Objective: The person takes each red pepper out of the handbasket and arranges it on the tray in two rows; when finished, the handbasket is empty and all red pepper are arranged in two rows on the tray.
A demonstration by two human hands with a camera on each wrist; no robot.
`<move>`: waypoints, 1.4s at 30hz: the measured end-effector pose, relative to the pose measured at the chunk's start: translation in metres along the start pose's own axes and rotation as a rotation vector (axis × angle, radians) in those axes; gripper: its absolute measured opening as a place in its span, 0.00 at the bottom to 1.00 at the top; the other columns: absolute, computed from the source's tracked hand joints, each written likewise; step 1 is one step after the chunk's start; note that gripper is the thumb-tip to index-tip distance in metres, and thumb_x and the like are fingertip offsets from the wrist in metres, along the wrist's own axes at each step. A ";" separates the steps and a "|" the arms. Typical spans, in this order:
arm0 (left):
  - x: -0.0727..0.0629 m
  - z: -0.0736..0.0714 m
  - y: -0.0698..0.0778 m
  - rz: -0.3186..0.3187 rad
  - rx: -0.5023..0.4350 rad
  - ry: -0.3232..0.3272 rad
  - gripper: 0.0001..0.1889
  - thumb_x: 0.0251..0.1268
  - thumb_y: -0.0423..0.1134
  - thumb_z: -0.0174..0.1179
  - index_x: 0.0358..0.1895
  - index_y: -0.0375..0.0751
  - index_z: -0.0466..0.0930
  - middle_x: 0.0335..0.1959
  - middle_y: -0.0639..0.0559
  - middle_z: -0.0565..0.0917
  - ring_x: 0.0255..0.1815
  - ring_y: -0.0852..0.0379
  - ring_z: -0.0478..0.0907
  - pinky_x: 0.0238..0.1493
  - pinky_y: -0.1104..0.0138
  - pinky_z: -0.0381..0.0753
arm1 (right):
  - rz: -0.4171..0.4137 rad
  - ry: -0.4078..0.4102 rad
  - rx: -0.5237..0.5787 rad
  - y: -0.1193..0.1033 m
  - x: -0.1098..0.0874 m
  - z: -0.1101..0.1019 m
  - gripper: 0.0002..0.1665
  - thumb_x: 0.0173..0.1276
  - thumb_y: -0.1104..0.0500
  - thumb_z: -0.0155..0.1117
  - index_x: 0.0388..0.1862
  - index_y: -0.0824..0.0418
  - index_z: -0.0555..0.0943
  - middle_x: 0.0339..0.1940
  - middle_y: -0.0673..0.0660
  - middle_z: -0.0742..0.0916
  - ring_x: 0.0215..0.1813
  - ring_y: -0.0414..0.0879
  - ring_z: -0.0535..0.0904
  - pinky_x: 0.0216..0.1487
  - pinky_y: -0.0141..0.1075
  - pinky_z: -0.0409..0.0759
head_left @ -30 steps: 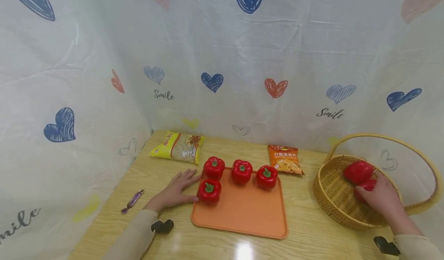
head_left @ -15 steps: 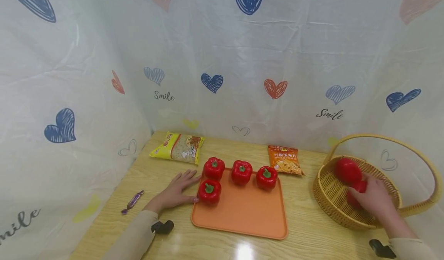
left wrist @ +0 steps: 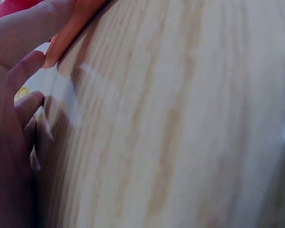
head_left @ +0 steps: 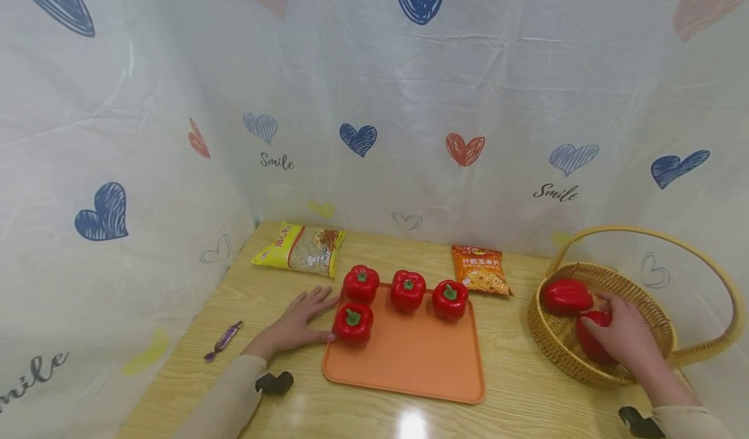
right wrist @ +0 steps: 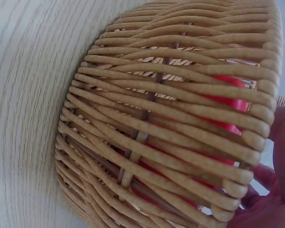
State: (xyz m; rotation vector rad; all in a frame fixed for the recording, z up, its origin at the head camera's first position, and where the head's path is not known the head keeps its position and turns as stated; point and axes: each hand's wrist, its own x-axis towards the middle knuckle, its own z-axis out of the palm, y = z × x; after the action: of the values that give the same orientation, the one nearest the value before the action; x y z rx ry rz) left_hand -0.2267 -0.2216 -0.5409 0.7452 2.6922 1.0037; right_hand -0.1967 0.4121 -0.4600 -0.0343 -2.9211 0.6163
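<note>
My left hand (head_left: 298, 322) lies with spread, straight fingers on the table at the orange tray's (head_left: 409, 367) left edge; its thumb tip is by the nearest red bell pepper (head_left: 354, 324). Several such peppers with green stems stand along the tray's back and left. Inside the wicker basket (head_left: 550, 341), my right hand (head_left: 629, 335) grips a red bell pepper (head_left: 592, 343), fingers over its far side and thumb in front. A second red bell pepper (head_left: 566, 296) lies on its side there, just beyond. In the right wrist view, the basket wall (right wrist: 180, 104) hides most of both peppers.
Behind the tray lie a yellow food bag (head_left: 301, 249) and an orange snack packet (head_left: 481, 270). A purple wrapped candy (head_left: 223, 341) is left of my left hand. The basket's tall handle (head_left: 661, 231) arches over its far side. A printed curtain stands behind the table.
My right hand has moved left within the basket with the gripped pepper. The other pepper has shifted left and now rests near the basket's left wall. My left hand stays put.
</note>
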 end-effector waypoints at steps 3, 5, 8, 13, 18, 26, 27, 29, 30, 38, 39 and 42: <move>0.000 0.000 0.000 0.002 0.002 0.000 0.45 0.61 0.64 0.67 0.79 0.52 0.64 0.82 0.44 0.55 0.84 0.39 0.40 0.80 0.43 0.35 | 0.002 -0.003 -0.005 0.002 -0.001 0.000 0.39 0.67 0.57 0.69 0.65 0.81 0.65 0.52 0.82 0.73 0.53 0.76 0.69 0.47 0.71 0.72; 0.000 0.000 0.000 0.004 0.002 0.000 0.45 0.61 0.64 0.67 0.79 0.52 0.64 0.82 0.44 0.55 0.84 0.39 0.40 0.80 0.42 0.35 | 0.003 -0.009 -0.013 0.003 -0.002 0.000 0.39 0.68 0.55 0.69 0.64 0.81 0.65 0.54 0.83 0.72 0.54 0.78 0.67 0.49 0.72 0.70; 0.000 0.000 -0.001 0.006 0.004 0.000 0.45 0.61 0.64 0.67 0.79 0.52 0.64 0.82 0.44 0.55 0.84 0.39 0.40 0.80 0.42 0.35 | 0.021 -0.024 -0.030 0.005 -0.003 -0.001 0.39 0.69 0.52 0.68 0.63 0.81 0.66 0.55 0.84 0.71 0.55 0.79 0.66 0.50 0.73 0.69; 0.000 0.000 0.000 0.008 0.007 0.002 0.45 0.61 0.64 0.67 0.79 0.51 0.64 0.82 0.44 0.56 0.84 0.39 0.40 0.80 0.42 0.35 | 0.072 -0.102 -0.070 0.006 -0.003 -0.006 0.40 0.71 0.46 0.65 0.62 0.80 0.67 0.52 0.87 0.70 0.53 0.79 0.66 0.48 0.73 0.73; 0.000 -0.001 0.001 0.010 0.002 0.004 0.45 0.61 0.63 0.67 0.79 0.50 0.64 0.82 0.43 0.56 0.84 0.39 0.40 0.80 0.43 0.34 | 0.094 -0.174 -0.092 0.007 -0.001 -0.009 0.41 0.71 0.42 0.64 0.60 0.78 0.69 0.46 0.84 0.75 0.48 0.75 0.69 0.42 0.66 0.79; 0.000 -0.001 0.002 0.010 0.004 0.000 0.45 0.61 0.63 0.67 0.79 0.49 0.64 0.82 0.43 0.56 0.84 0.39 0.40 0.80 0.43 0.34 | 0.086 -0.206 -0.102 0.008 0.000 -0.012 0.42 0.71 0.41 0.64 0.60 0.78 0.70 0.45 0.84 0.76 0.47 0.75 0.71 0.41 0.64 0.80; 0.000 -0.001 0.001 0.011 0.005 -0.001 0.45 0.61 0.63 0.67 0.79 0.49 0.64 0.82 0.43 0.56 0.83 0.39 0.40 0.80 0.42 0.35 | 0.084 -0.208 -0.104 0.008 0.000 -0.012 0.42 0.71 0.41 0.64 0.60 0.78 0.70 0.45 0.84 0.76 0.47 0.75 0.71 0.41 0.65 0.79; 0.000 -0.001 0.001 0.013 0.006 -0.002 0.45 0.61 0.63 0.67 0.79 0.50 0.64 0.82 0.43 0.56 0.84 0.39 0.40 0.80 0.43 0.34 | 0.083 -0.217 -0.103 0.008 -0.001 -0.012 0.42 0.71 0.41 0.64 0.61 0.78 0.69 0.46 0.84 0.76 0.47 0.75 0.71 0.41 0.65 0.79; 0.000 -0.002 0.001 0.013 0.007 -0.002 0.45 0.61 0.63 0.67 0.79 0.50 0.64 0.82 0.43 0.56 0.84 0.39 0.40 0.80 0.43 0.35 | 0.082 -0.222 -0.102 0.008 -0.001 -0.013 0.42 0.71 0.40 0.64 0.61 0.78 0.69 0.46 0.85 0.75 0.48 0.76 0.71 0.42 0.66 0.79; 0.000 -0.001 0.000 0.019 0.015 -0.003 0.45 0.61 0.63 0.67 0.79 0.50 0.63 0.82 0.43 0.56 0.84 0.39 0.40 0.80 0.43 0.34 | 0.049 -0.223 -0.090 0.012 -0.003 -0.014 0.38 0.70 0.45 0.67 0.61 0.76 0.71 0.47 0.84 0.78 0.47 0.76 0.74 0.41 0.65 0.78; 0.000 -0.001 0.000 0.020 0.016 -0.003 0.45 0.61 0.63 0.67 0.79 0.50 0.63 0.82 0.43 0.56 0.84 0.39 0.40 0.80 0.43 0.34 | 0.046 -0.223 -0.091 0.012 -0.003 -0.015 0.38 0.70 0.45 0.67 0.61 0.75 0.71 0.47 0.84 0.78 0.46 0.76 0.75 0.41 0.65 0.78; 0.000 -0.001 0.000 0.016 0.012 -0.005 0.45 0.61 0.63 0.67 0.79 0.50 0.64 0.82 0.43 0.56 0.84 0.39 0.40 0.80 0.42 0.34 | 0.052 -0.237 -0.099 0.014 -0.004 -0.016 0.39 0.70 0.43 0.67 0.62 0.75 0.71 0.47 0.84 0.79 0.46 0.77 0.77 0.41 0.65 0.78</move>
State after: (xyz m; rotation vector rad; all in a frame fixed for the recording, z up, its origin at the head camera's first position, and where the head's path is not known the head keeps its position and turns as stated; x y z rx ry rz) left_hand -0.2268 -0.2221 -0.5406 0.7715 2.6950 0.9883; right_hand -0.1905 0.4306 -0.4517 -0.0529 -3.1874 0.5150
